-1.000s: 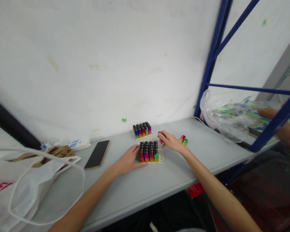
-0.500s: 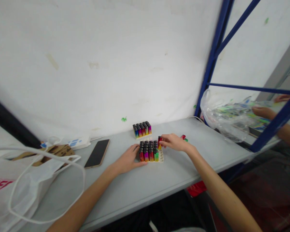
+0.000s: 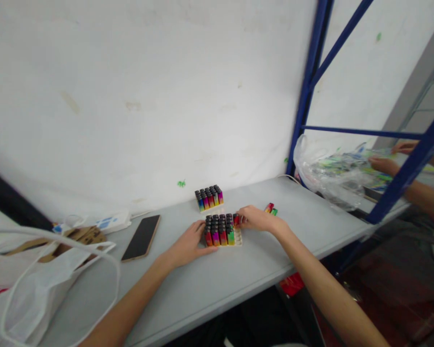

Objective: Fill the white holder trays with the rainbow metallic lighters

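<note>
A white tray point(image 3: 239, 238) of several upright rainbow-coloured lighters stands on the grey table point(image 3: 217, 279). My left hand point(image 3: 186, 245) rests flat against the tray's left side, steadying it. My right hand point(image 3: 257, 219) pinches a lighter point(image 3: 236, 219) at the tray's far right corner, standing among the others. Two loose lighters point(image 3: 270, 208) lie on the table just behind my right hand. A second, smaller block of lighters point(image 3: 209, 197) stands farther back near the wall.
A dark phone point(image 3: 141, 237) lies left of the tray, with a white power strip point(image 3: 110, 222) behind it. A white plastic bag point(image 3: 29, 284) and brown paper sit at far left. A clear bag point(image 3: 332, 178) and blue rack post point(image 3: 305, 91) stand right, where another person's hands point(image 3: 385, 165) work.
My right hand carried a lighter from above the table down into the tray's far right corner. The left hand stayed on the tray. The view shifted slightly.
</note>
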Motion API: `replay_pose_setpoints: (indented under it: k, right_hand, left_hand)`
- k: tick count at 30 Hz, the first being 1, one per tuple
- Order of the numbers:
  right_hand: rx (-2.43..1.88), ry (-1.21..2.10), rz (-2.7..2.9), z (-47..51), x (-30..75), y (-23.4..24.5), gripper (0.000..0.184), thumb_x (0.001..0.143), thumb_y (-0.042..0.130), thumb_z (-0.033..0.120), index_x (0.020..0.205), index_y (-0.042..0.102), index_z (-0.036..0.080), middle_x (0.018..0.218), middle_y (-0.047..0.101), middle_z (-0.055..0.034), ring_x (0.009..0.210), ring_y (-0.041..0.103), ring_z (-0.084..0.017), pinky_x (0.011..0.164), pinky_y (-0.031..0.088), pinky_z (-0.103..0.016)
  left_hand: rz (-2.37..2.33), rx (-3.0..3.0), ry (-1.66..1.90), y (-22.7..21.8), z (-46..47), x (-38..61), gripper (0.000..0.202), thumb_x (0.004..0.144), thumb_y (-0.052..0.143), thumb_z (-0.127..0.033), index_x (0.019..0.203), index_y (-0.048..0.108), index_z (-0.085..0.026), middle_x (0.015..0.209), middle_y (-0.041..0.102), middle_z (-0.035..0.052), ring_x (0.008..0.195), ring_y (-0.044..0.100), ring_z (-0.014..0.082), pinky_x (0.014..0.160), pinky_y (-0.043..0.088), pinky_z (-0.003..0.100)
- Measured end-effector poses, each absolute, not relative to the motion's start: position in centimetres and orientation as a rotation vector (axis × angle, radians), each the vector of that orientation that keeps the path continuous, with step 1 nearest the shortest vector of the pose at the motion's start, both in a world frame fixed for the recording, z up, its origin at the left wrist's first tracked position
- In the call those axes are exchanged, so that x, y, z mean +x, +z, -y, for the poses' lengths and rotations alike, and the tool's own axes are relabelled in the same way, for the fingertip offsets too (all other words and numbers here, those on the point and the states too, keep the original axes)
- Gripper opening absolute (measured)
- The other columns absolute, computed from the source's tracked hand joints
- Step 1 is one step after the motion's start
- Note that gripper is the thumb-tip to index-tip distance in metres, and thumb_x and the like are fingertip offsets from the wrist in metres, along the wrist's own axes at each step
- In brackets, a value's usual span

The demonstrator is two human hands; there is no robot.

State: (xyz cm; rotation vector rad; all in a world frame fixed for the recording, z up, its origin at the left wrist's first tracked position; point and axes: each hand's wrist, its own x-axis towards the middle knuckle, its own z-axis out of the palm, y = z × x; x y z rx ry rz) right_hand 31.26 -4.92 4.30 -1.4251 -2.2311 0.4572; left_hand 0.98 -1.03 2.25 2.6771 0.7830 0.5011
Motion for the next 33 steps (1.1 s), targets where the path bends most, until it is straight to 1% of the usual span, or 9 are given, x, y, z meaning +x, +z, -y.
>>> replay_pose_setpoints:
  k: [4,11,14,18,21,24,28,31,33]
  right_hand:
    - [-1.508,0.509,2.2,5.3,34.6,5.3,0.018,0.089,0.073,0.028,0.104,0.077,0.019,0.091,0.078,-0.0075,0.081,0.071,-0.023,0.077,0.051,-0.03]
    - [-2.392,0.072,1.623,6.1,39.4,4.0,0.059,0.098,0.054,0.062,0.129,0.066,0.013,0.126,0.065,-0.0268,0.119,0.061,-0.041,0.095,0.047,-0.05]
    - [-2.448,0.136,1.687,5.6,38.7,2.8,0.056,0.097,0.056,0.057,0.13,0.065,0.013,0.13,0.061,-0.0276,0.124,0.057,-0.043,0.096,0.046,-0.053]
    - [-2.2,0.163,1.805,4.4,37.6,2.3,0.036,0.097,0.058,0.03,0.129,0.066,0.015,0.124,0.065,-0.0222,0.114,0.063,-0.033,0.097,0.047,-0.044]
    - [-1.824,0.225,1.759,3.8,37.2,2.6,0.039,0.093,0.06,0.023,0.131,0.063,0.016,0.111,0.069,-0.0143,0.098,0.067,-0.024,0.093,0.049,-0.037]
    - [-1.437,0.515,1.577,3.8,36.5,3.6,0.04,0.091,0.063,0.034,0.127,0.061,0.016,0.097,0.068,-0.0067,0.083,0.067,-0.02,0.081,0.054,-0.035]
    - [-1.123,0.875,1.382,4.4,34.4,5.1,0.04,0.087,0.067,0.053,0.108,0.061,0.019,0.095,0.063,-0.0035,0.074,0.065,-0.016,0.068,0.054,-0.031]
    - [-1.019,1.024,1.303,5.0,32.3,5.7,0.041,0.089,0.063,0.058,0.107,0.054,0.023,0.081,0.058,0.003,0.056,0.051,-0.009,0.052,0.042,-0.023]
    - [-1.01,1.089,1.302,5.2,30.9,5.9,0.041,0.092,0.058,0.062,0.104,0.051,0.024,0.066,0.045,0.0089,0.047,0.035,-0.008,0.045,0.03,-0.02]
  left_hand:
    - [-0.793,2.684,0.484,2.1,0.9,0.9,0.068,0.089,0.072,-0.06,0.141,0.055,-0.019,0.143,0.055,0.0152,0.134,0.054,0.0349,0.119,0.042,0.052]
    - [-0.766,2.683,0.516,2.2,0.8,0.9,0.066,0.088,0.072,-0.062,0.138,0.059,-0.021,0.141,0.057,0.0145,0.132,0.055,0.0347,0.118,0.044,0.051]
    - [-0.774,2.676,0.513,2.3,1.0,1.0,0.068,0.088,0.072,-0.063,0.139,0.059,-0.02,0.142,0.057,0.0151,0.132,0.055,0.0353,0.118,0.044,0.052]
    - [-0.76,2.674,0.532,2.3,1.0,0.9,0.067,0.088,0.071,-0.064,0.139,0.059,-0.021,0.141,0.059,0.0136,0.132,0.056,0.035,0.118,0.044,0.052]
    - [-0.757,2.683,0.541,2.2,0.9,0.9,0.068,0.088,0.07,-0.065,0.139,0.059,-0.021,0.141,0.058,0.0138,0.132,0.055,0.0353,0.118,0.044,0.052]
    - [-0.757,2.684,0.532,2.2,0.8,0.9,0.067,0.088,0.071,-0.064,0.138,0.059,-0.021,0.14,0.059,0.0138,0.131,0.056,0.0351,0.118,0.044,0.051]
    - [-0.772,2.679,0.511,2.1,0.8,0.9,0.067,0.087,0.073,-0.062,0.138,0.059,-0.02,0.141,0.058,0.0148,0.132,0.056,0.0348,0.118,0.043,0.051]
    - [-0.783,2.68,0.517,2.1,0.9,1.0,0.069,0.086,0.073,-0.062,0.139,0.058,-0.02,0.142,0.057,0.015,0.133,0.055,0.035,0.119,0.043,0.051]
    - [-0.774,2.684,0.519,2.1,0.9,1.0,0.07,0.087,0.073,-0.063,0.14,0.057,-0.02,0.142,0.057,0.0144,0.133,0.055,0.0345,0.119,0.043,0.05]
